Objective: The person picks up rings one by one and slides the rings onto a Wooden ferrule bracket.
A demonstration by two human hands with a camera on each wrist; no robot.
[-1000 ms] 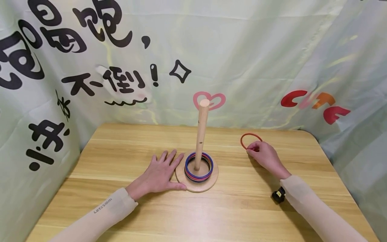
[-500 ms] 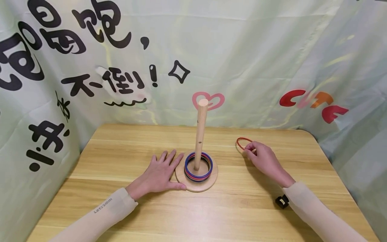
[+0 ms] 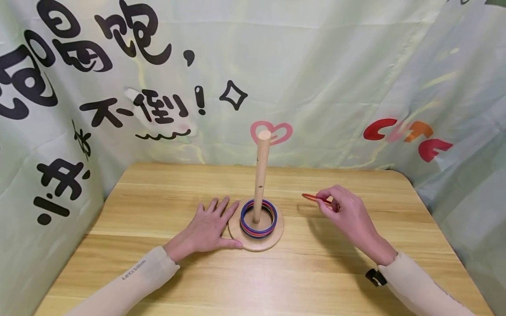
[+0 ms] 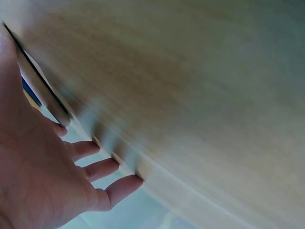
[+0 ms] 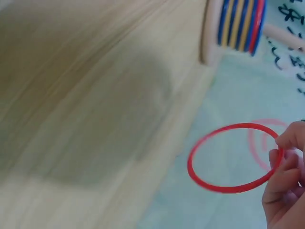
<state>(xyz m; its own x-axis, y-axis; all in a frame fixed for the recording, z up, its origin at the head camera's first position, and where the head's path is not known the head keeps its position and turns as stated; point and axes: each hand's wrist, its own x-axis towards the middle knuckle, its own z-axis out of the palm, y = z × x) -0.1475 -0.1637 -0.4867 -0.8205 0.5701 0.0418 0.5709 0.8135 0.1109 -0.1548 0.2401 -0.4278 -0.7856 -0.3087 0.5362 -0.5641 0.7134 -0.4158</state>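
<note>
A red ring (image 5: 208, 186) is pinched between the thumb and fingers of my right hand (image 3: 349, 215), held off the table to the right of the stand. In the head view the ring is seen nearly edge-on. The wooden stand has a round base (image 3: 258, 245) and an upright peg (image 3: 262, 171). Around the foot of the peg lies a stack of blue, yellow and red rings (image 5: 240, 24). My left hand (image 3: 207, 226) lies with spread fingers at the base's left side, its thumb and index fingertip at the rim.
The wooden table (image 3: 158, 184) has a printed curtain (image 3: 332, 87) behind it and at both sides. A small black device (image 3: 375, 277) sits at my right wrist by the sleeve.
My right hand has lifted the red ring from the table and drawn it slightly nearer to me, turning it almost edge-on to the head view. The left hand stays in place.
</note>
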